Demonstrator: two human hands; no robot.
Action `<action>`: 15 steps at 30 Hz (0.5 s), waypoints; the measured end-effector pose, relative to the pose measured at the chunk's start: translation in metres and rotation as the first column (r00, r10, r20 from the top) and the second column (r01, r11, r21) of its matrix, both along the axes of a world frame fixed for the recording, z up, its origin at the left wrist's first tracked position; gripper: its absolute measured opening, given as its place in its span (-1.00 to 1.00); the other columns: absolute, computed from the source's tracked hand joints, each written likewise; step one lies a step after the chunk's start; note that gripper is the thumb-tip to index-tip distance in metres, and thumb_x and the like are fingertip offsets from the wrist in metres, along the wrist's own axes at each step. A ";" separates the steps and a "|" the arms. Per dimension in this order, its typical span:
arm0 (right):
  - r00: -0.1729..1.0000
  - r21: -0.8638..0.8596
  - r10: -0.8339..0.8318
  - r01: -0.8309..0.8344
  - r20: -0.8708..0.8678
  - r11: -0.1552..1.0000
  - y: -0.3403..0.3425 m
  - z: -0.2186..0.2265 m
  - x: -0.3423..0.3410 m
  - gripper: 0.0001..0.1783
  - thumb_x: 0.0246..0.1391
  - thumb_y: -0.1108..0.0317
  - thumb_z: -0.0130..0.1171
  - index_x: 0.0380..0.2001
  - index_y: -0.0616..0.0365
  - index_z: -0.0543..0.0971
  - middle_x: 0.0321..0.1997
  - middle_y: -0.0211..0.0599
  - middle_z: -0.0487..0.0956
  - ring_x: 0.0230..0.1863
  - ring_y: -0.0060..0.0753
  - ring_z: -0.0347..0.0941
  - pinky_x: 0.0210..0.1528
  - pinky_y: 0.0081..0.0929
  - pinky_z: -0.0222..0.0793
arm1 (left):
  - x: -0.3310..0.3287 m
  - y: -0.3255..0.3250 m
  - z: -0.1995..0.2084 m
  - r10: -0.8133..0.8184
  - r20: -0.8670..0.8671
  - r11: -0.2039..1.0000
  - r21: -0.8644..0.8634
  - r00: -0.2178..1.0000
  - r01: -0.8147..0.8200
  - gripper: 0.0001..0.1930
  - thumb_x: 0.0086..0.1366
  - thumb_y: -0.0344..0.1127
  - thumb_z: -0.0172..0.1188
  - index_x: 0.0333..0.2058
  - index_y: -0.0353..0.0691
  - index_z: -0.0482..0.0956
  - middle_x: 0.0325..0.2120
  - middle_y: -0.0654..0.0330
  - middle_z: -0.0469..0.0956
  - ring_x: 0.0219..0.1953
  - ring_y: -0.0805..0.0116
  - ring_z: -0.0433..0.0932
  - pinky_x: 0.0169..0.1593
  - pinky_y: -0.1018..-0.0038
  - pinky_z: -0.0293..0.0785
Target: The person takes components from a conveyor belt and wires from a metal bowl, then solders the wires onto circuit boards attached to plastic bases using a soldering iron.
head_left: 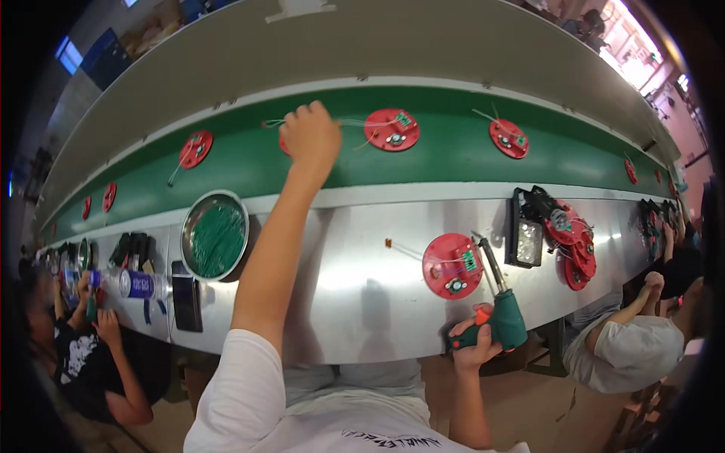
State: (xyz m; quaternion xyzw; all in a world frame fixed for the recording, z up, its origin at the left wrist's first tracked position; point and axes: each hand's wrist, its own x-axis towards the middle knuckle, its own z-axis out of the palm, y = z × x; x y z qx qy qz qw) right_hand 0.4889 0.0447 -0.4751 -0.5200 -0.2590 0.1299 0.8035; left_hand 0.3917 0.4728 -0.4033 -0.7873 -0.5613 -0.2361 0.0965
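My left hand (313, 137) is stretched out over the green belt, its fingers curled down on a red disc, which shows only as a sliver (285, 144) beside them. Thin wires stick out to the left of that hand. My right hand (477, 344) grips the handle of a green soldering gun (509, 320), whose metal tip points up and away. Beside the tip, a red disc (445, 281) with a small green circuit board lies on the metal table, its wires running left to a small copper-coloured part (388, 243).
More wired red discs (390, 142) lie along the belt (445, 155). A metal bowl (186, 240) of green strips and a dark phone-like slab (186, 302) are on the left. To the right are a black tray (521, 253) and stacked red discs (578, 260). People sit on both sides.
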 end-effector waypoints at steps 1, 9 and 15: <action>1.000 0.021 -0.011 0.011 -0.002 1.000 0.003 0.000 -0.001 -0.57 0.29 0.26 -0.02 0.05 0.42 0.32 -0.01 0.08 0.44 -0.67 -0.39 0.43 -0.67 -0.42 0.45 | 0.023 0.007 0.006 -0.124 0.068 0.992 -0.002 0.990 0.124 -0.72 0.21 -0.17 0.24 -0.23 -0.26 0.60 -0.19 -0.03 0.62 -0.06 -0.04 0.55 -0.05 0.03 0.48; 0.954 0.049 -0.067 0.085 -0.293 0.995 0.004 0.026 -0.005 -0.72 0.26 0.36 0.03 -0.02 0.25 0.42 -0.44 -0.26 0.53 -0.62 -0.46 0.45 -0.61 -0.47 0.39 | 0.145 0.016 -0.043 -0.396 0.094 0.903 -0.140 0.914 0.405 -0.78 0.14 -0.24 0.23 -0.39 -0.25 0.74 -0.35 -0.09 0.66 -0.26 -0.13 0.64 -0.14 0.07 0.58; 0.956 -0.094 0.000 -0.029 -0.295 0.995 -0.001 0.028 -0.007 -0.76 0.27 0.37 0.15 -0.05 0.27 0.53 -0.62 -0.37 0.55 -0.63 -0.51 0.48 -0.55 -0.50 0.36 | 0.009 -0.042 -0.002 -0.474 0.602 0.794 -0.023 0.643 0.607 -0.82 0.35 -0.35 0.16 -0.27 -0.36 0.66 0.18 -0.20 0.43 0.20 -0.13 0.42 0.29 0.14 0.28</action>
